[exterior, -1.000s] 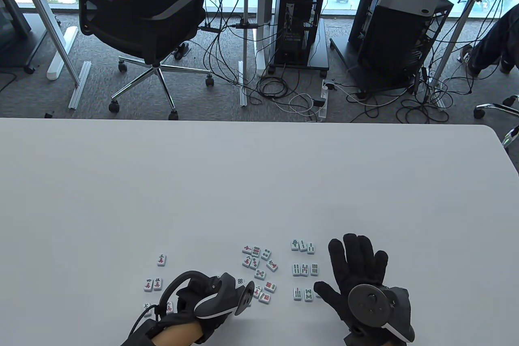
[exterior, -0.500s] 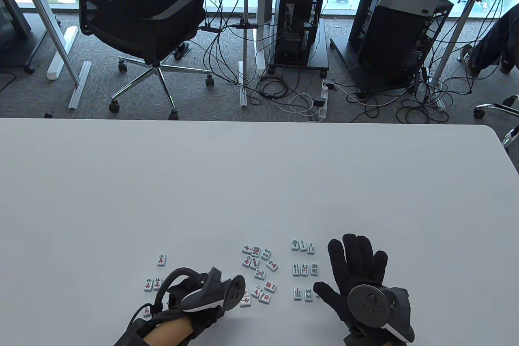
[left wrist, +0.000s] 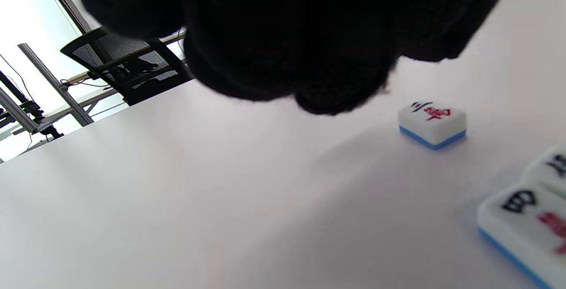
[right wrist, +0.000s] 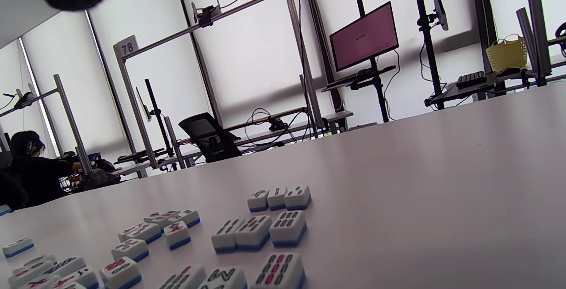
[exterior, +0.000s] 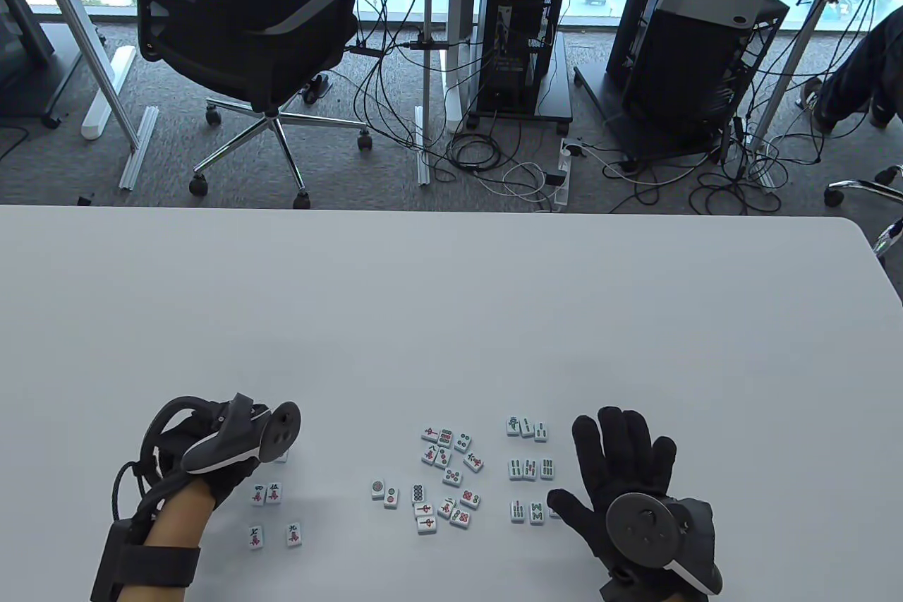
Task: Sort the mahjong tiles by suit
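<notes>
Small white mahjong tiles with blue backs lie face up near the front edge of the table (exterior: 451, 291). Character tiles (exterior: 266, 494) sit at the left, a mixed cluster (exterior: 446, 475) in the middle, and bamboo tiles (exterior: 530, 468) in three short rows at the right. My left hand (exterior: 229, 482) hovers over the far end of the character group, with its tracker (exterior: 240, 436) hiding the fingers. In the left wrist view the bunched fingers (left wrist: 287, 36) hang just left of a three-character tile (left wrist: 432, 123); no tile shows in them. My right hand (exterior: 621, 468) lies flat with fingers spread, right of the bamboo rows (right wrist: 256, 231).
Two more tiles (exterior: 384, 492) lie apart, left of the middle cluster. Beyond the table stand an office chair (exterior: 240, 37), computer towers (exterior: 522, 44) and tangled cables on the carpet. A person sits at another desk (right wrist: 31, 169).
My left hand has moved from the middle cluster's near left side to the far end of the character group, uncovering several tiles. The right hand has stayed still.
</notes>
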`<state>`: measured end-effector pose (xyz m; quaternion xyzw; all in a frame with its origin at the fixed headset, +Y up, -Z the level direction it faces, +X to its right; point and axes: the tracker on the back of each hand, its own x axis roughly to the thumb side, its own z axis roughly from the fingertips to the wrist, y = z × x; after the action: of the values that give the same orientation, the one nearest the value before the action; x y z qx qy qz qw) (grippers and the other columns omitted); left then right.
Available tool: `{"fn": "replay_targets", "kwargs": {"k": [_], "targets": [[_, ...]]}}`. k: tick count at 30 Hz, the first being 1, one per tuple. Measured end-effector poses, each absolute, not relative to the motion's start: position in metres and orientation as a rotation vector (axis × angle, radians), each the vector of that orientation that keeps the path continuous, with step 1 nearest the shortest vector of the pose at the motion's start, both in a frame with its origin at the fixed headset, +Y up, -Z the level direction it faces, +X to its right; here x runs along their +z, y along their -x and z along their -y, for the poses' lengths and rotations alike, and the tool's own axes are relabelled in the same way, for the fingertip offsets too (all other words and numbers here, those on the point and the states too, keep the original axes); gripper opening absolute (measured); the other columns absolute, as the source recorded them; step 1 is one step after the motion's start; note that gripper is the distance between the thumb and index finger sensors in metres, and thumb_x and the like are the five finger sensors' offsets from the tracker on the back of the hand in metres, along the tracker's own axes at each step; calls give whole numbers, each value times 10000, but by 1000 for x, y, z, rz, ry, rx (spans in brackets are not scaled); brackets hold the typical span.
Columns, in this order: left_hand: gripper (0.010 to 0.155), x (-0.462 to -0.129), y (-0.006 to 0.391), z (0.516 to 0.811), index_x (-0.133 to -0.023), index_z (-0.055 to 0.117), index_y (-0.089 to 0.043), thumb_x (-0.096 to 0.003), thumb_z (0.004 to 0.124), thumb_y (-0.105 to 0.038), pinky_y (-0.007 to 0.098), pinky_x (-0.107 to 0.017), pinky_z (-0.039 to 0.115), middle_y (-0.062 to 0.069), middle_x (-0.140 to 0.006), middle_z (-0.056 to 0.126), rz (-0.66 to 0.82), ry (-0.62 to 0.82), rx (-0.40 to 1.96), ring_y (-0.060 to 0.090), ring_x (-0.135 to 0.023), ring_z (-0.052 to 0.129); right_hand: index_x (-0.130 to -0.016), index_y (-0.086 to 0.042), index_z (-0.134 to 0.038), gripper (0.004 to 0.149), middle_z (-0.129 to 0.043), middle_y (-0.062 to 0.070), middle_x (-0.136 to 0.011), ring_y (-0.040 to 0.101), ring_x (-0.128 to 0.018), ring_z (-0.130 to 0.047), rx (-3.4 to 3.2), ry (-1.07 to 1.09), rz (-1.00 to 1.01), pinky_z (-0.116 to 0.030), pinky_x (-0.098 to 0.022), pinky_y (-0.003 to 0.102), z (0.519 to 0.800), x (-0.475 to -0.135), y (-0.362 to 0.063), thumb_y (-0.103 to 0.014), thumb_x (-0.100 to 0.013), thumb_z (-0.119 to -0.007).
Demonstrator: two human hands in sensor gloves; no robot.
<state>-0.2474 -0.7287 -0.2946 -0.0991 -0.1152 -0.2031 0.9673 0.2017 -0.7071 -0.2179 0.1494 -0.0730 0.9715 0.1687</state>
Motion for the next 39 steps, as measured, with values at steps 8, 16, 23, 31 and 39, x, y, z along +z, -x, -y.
{"fn": "replay_targets", "kwargs": {"k": [8,16,23,31,39], "targets": [[589,-302,238,756,-804,817,-163,-325,841,-505,370,-357,873,-162,-456,1013,269,244,-498,106,-299,1039,-1075,-290,-156,846,-101,133,-1151,439,-1025,-73,2759,-419,199,-159,-681,740,707,-218,-202,-635,-448,-607],[609,-303,242,761,-827,807,-193,-316,838,-522,370,-363,872,-167,-477,1007,240,273,-478,105,-314,1038,-1076,-289,-156,847,-103,132,-1152,440,-1025,-76,2758,-425,191,-160,-681,741,708,-219,-202,-636,-449,-607],[687,-299,259,749,-909,740,-250,-302,845,-552,384,-385,861,-155,-522,1002,148,294,-412,120,-357,1035,-1076,-289,-156,847,-103,132,-1151,440,-1026,-77,2756,-429,192,-161,-681,740,708,-219,-202,-636,-449,-607],[661,-298,228,717,-888,769,-249,-303,849,-546,382,-362,865,-158,-484,1012,200,148,-358,118,-319,1036,-1076,-290,-156,846,-100,133,-1152,440,-1026,-74,2753,-436,192,-160,-682,740,708,-219,-201,-636,-449,-606],[576,-304,135,708,-780,866,-216,-320,821,-559,367,-271,870,-165,-359,1017,397,64,-304,105,-192,1017,-1077,-289,-156,846,-99,133,-1151,439,-1026,-73,2745,-434,195,-158,-682,740,708,-218,-201,-635,-449,-607]]}}
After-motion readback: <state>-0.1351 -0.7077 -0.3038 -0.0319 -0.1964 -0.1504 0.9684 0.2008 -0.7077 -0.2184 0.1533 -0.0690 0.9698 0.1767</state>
